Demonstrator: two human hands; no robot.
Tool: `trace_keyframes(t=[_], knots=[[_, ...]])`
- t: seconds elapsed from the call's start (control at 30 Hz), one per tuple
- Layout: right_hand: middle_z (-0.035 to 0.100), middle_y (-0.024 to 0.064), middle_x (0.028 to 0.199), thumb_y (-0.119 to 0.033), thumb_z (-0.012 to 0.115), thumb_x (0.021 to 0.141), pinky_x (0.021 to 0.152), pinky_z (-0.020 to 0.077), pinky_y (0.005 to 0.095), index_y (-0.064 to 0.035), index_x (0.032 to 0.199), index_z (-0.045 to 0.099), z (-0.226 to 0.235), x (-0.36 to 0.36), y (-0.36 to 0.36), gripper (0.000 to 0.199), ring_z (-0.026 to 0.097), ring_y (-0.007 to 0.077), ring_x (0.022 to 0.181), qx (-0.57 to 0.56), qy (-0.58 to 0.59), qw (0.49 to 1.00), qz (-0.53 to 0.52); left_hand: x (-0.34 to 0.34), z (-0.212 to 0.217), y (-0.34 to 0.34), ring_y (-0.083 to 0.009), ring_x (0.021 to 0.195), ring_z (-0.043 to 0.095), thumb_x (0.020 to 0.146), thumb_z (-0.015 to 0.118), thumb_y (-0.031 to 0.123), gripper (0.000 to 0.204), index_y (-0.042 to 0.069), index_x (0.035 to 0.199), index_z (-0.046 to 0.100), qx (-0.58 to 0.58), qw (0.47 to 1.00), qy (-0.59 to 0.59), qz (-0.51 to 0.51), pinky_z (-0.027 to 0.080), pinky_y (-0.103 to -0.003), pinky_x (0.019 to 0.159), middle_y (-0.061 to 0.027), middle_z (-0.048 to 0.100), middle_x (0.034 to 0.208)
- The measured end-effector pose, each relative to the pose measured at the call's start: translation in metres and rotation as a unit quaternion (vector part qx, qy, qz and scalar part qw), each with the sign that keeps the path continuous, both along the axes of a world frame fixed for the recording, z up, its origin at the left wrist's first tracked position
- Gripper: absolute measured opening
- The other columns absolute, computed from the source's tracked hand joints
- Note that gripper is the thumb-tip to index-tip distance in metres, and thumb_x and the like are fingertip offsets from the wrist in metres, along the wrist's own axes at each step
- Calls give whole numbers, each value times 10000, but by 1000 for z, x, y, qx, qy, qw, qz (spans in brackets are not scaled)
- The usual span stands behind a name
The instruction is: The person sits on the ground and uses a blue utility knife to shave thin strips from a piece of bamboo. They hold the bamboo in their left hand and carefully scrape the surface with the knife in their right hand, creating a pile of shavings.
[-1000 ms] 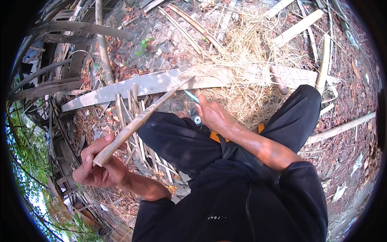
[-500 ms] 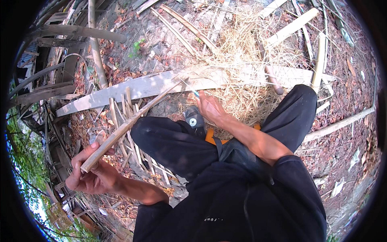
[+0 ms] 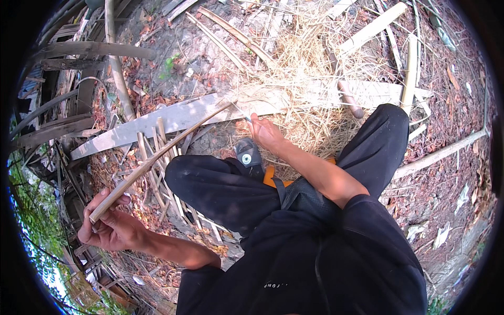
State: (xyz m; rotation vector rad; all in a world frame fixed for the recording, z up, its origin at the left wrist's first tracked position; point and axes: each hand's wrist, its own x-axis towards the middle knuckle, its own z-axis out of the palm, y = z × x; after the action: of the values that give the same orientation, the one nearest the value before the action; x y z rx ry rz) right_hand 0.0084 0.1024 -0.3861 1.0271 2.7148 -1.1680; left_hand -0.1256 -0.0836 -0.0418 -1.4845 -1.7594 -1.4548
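Observation:
A long, split bamboo stick (image 3: 152, 160) slants from lower left to the middle of the head view. My left hand (image 3: 119, 229) is closed around its thick near end. Over by the pale plank, my right hand (image 3: 266, 134) grips a knife (image 3: 244, 114) with a bluish handle. Its thin blade lies at the narrow far tip of the stick; whether the edge touches the wood I cannot tell. Straw-like shavings (image 3: 310, 128) are heaped beside my right hand and between my legs.
The pale plank (image 3: 178, 118) lies across the ground ahead. Several split strips (image 3: 157, 173) rest by my left knee, and a round wooden stick (image 3: 350, 100) leans over the plank. Cut poles (image 3: 373, 31) lie farther off. Stacked timber (image 3: 68, 86) stands at left.
The whole view has shifted slightly, moving the scene leftward. My left hand and the stick have drawn back a little to the left; both hands keep their grips.

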Motion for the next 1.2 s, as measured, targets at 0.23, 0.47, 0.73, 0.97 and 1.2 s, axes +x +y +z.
trace_keyframes(t=[0.23,0.47,0.73,0.97,1.2], knots=[[621,182,692,-248,411,971,675,507,433,30,1117,449,-11,6,-32,316,628,328,713,104,33,993,-54,-29,20,-49,-202,631,578,959,530,138,189,72,1088,410,-7,997,-73,-35,493,-294,536,-240,640,965],[627,270,780,-274,438,952,716,499,469,93,1141,486,55,63,-75,416,613,425,746,95,-101,990,-4,-80,70,-139,-233,702,663,936,544,59,293,61,1181,384,-21,985,-174,8,577,-321,620,-229,649,971],[625,298,823,-329,429,966,794,465,499,57,1107,537,265,96,-100,425,606,471,844,-88,-2,995,-43,-18,114,-119,-203,938,629,897,568,-18,368,-19,1255,483,2,984,-172,-46,542,-302,816,-180,627,1056],[553,283,626,-186,482,958,569,418,525,45,1008,453,403,92,-157,238,561,478,616,-149,270,951,-20,39,142,-76,-94,633,620,800,712,-32,218,-33,1012,657,9,985,-146,90,516,-217,588,-71,668,755],[522,259,546,-122,499,938,464,402,512,52,902,432,392,78,-174,190,543,453,510,-54,387,921,-15,67,138,-53,-79,604,602,794,731,-7,190,-32,969,662,8,989,-99,111,469,-210,533,-52,656,763]])
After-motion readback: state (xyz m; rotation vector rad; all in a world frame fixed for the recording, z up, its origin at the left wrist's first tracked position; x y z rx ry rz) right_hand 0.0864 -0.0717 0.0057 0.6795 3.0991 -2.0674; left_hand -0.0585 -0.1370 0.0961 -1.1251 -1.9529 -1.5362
